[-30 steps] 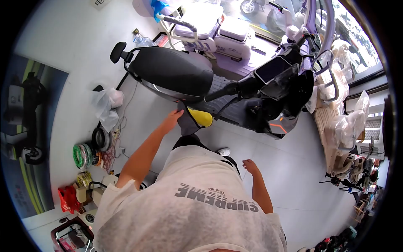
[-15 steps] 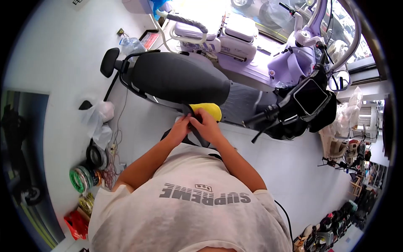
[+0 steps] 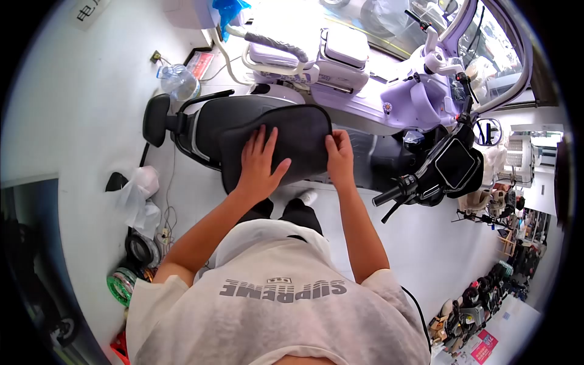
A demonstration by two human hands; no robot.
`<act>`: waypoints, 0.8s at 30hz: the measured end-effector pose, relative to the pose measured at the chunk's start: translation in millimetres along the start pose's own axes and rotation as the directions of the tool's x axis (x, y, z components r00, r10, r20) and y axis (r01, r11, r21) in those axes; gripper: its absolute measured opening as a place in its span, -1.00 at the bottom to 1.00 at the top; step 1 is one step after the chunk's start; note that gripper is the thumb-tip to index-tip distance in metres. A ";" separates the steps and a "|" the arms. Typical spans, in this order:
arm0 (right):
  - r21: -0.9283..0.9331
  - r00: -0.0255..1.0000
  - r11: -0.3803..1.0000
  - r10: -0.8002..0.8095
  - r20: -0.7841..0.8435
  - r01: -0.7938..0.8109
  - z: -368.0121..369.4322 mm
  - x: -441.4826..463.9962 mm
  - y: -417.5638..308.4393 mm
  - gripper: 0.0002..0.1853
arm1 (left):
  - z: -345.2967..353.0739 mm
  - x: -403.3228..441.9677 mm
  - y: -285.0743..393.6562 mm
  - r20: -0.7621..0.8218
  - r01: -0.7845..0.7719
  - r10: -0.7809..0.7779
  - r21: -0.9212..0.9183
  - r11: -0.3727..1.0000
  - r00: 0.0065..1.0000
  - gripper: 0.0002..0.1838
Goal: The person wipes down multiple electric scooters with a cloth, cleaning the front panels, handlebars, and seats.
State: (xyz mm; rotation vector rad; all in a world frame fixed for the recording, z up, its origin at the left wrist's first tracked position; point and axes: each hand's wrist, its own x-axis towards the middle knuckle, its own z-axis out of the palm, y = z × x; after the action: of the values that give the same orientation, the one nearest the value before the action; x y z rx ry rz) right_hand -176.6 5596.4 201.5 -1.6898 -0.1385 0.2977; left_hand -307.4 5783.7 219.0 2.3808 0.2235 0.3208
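Observation:
A dark, flexible seat cover with a raised black border is spread over the front part of the black scooter seat. On its upper face rests my left hand, fingers extended and apart. My right hand pinches the cover's right edge between thumb and fingers. The cover's left corner hangs below the seat's near side. Its underside is hidden, and so is the part of the seat beneath it.
The black scooter's handlebar and display stand at right, its backrest at left. Behind it is a lilac scooter. A water bottle, plastic bags and cables lie near the left wall.
The folded cover has been opened out and laid across the seat; its yellow side no longer shows. My hands have moved apart, the left now flat, the right at the edge.

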 end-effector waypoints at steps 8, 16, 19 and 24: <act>-0.728 0.955 0.651 -0.014 -0.296 -0.215 -59.8 45.1 186.1 -0.62 | 140.8 10.0 -129.4 0.458 -0.150 -0.146 0.550 0.821 0.877 0.01; -0.777 0.955 0.557 -0.208 0.213 0.294 33.5 7.6 191.5 -0.14 | 137.8 19.8 -122.4 0.383 -0.149 -0.069 0.510 0.847 0.921 -0.07; -0.759 0.933 0.542 -0.207 0.295 0.360 49.3 20.1 198.6 -0.17 | 123.6 29.0 -130.8 0.393 -0.202 0.015 0.440 0.875 0.920 -0.16; -0.830 0.969 0.506 -0.187 0.161 0.236 24.9 41.7 206.8 -0.19 | 77.3 45.0 -180.1 0.299 -0.121 -0.025 0.461 0.879 0.954 -0.17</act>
State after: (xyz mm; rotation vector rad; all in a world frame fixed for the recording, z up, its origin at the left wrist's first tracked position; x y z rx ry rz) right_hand -160.1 5601.5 -10.3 -2.6231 -0.6171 0.0650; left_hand -254.8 5877.3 49.0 2.8859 0.1070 -0.0911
